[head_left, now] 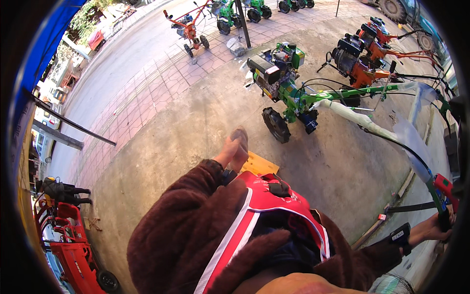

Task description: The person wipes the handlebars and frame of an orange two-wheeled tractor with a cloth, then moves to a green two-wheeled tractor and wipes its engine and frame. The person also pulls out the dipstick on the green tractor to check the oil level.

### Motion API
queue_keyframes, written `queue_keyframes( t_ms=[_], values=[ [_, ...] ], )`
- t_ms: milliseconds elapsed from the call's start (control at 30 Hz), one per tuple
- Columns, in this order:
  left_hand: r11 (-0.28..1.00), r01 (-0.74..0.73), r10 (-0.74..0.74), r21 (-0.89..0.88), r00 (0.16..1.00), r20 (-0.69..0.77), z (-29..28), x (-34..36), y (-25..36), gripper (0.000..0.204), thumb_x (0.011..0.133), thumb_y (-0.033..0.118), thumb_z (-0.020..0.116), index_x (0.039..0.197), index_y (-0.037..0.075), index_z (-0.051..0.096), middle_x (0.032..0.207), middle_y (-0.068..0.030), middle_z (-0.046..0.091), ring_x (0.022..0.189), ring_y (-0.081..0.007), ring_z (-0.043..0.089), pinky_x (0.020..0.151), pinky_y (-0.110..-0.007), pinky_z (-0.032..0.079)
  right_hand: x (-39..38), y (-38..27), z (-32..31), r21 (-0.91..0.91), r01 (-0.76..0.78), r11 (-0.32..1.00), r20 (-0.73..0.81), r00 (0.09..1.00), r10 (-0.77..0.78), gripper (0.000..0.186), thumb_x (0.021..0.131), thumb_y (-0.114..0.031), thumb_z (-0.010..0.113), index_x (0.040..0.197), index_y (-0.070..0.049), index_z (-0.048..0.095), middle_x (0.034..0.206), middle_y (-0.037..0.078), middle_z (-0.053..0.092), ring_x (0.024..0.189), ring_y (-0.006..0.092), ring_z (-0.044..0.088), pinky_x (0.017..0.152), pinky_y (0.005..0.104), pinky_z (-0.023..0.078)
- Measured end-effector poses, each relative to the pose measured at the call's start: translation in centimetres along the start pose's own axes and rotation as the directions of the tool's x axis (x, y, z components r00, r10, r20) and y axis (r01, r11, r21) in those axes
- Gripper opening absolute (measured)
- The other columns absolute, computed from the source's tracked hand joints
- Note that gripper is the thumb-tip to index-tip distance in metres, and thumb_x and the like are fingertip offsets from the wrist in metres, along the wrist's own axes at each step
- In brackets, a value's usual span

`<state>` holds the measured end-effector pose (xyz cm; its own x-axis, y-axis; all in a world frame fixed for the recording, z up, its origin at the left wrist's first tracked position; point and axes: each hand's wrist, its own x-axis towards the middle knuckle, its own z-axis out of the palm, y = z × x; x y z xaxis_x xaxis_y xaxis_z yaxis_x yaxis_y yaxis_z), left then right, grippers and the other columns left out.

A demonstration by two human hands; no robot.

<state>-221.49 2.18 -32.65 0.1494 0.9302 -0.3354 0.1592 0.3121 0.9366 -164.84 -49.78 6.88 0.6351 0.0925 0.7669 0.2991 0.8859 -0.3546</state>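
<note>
Out in front of my body, my left hand is held in the air with its fingers drawn together. A greyish patch shows at its tip; whether that is a small thing or dirty fingers I cannot make out. At the far right, my right hand is closed round the dark grip at the end of a green walking tractor's handlebar. The green walking tractor stands on two black tyres, its engine turned away from me. Pale plastic wrap covers parts of the handlebar, and a red part sits near the grip.
A yellow board lies beyond my red apron. Orange walking tractors stand at the right, and another orange one by a dark post. A red machine is at lower left. Concrete meets tiled paving and a road.
</note>
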Motion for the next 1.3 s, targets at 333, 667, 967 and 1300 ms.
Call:
queue_keyframes(
  t_ms=[333, 667, 967, 1300],
  values=[
    [0.998, -0.063, 0.062, -0.008, 0.994, -0.090, 8.8, 1.1, 2.7, 0.032, 0.092, 0.028, 0.065, 0.106, 0.000, 0.067, 0.093, -0.0071, 0.068, 0.086, -0.0173, 0.061, 0.080, -0.033, 0.048, -1.4, 0.3, 2.4, 0.117, -0.007, 0.993, -0.156, 0.987, 0.025, 0.017, 0.075, -0.015, 0.056, 0.087, -0.004, 0.052, 0.082, 0.006, 0.053, 0.076, 0.0225, 0.053, 0.092, 0.0440, 0.044],
    [0.994, -0.100, 0.105, -0.047, 0.986, 0.132, 16.5, 0.0, 2.4, 0.032, 0.093, 0.029, 0.064, 0.111, 0.002, 0.065, 0.098, -0.0043, 0.066, 0.090, -0.0158, 0.059, 0.082, -0.031, 0.048, -2.4, -0.1, 1.2, 0.317, -0.072, 0.946, -0.184, 0.973, 0.136, 0.024, 0.082, -0.024, 0.060, 0.087, 0.000, 0.060, 0.084, 0.011, 0.061, 0.085, 0.0275, 0.060, 0.093, 0.0461, 0.048],
    [0.991, -0.093, 0.075, 0.092, 0.980, 0.184, 18.0, -0.1, 1.7, 0.030, 0.093, 0.026, 0.064, 0.111, 0.002, 0.064, 0.099, -0.0051, 0.066, 0.090, -0.0162, 0.059, 0.083, -0.032, 0.048, -2.6, -0.2, 0.8, 0.147, -0.004, 0.989, -0.264, 0.964, 0.043, 0.023, 0.080, -0.022, 0.064, 0.086, 0.000, 0.061, 0.084, 0.012, 0.063, 0.086, 0.0283, 0.061, 0.090, 0.0425, 0.049],
    [0.990, -0.139, 0.140, -0.018, 0.984, 0.110, 16.7, -0.6, -1.6, 0.030, 0.093, 0.024, 0.064, 0.113, 0.001, 0.063, 0.098, -0.0051, 0.066, 0.089, -0.0159, 0.059, 0.082, -0.032, 0.048, -2.0, 0.8, 2.0, 0.035, 0.134, 0.990, -0.325, 0.939, -0.116, 0.025, 0.071, -0.015, 0.061, 0.090, -0.002, 0.053, 0.080, 0.006, 0.050, 0.077, 0.0214, 0.051, 0.084, 0.0360, 0.043]
  ],
)
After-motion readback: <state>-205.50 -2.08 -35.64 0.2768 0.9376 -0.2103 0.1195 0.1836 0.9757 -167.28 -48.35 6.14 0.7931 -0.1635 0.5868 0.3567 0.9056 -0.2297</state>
